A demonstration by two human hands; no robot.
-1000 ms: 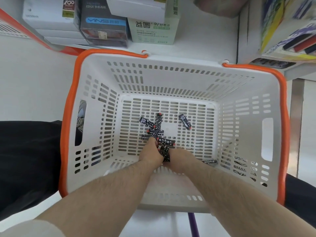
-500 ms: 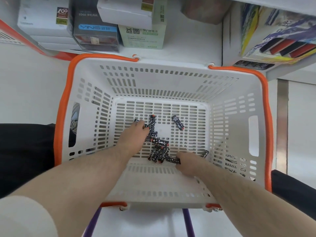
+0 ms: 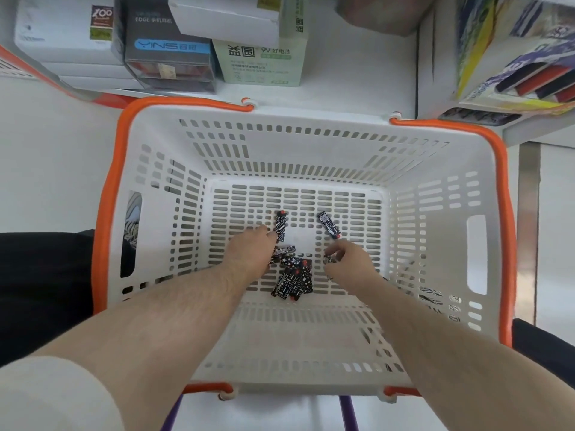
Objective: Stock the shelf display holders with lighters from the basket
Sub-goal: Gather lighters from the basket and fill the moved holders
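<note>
Both in basket (image 3: pixel 311 169) | left hand (image 3: pixel 249 253) fingertips hidden, grip unclear | right hand (image 3: pixel 348 259) pinching half-hidden lighter (image 3: pixel 328 260) | pile (image 3: pixel 292 279) between

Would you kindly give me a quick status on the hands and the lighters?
Both hands down in the basket. Left hand at a lighter, grip unclear. Right hand pinching a small dark item. Loose pile of lighters between them. Nothing blocking.

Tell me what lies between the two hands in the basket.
In the head view, a small heap of black patterned lighters lies on the basket floor between the left hand and right hand.
</note>
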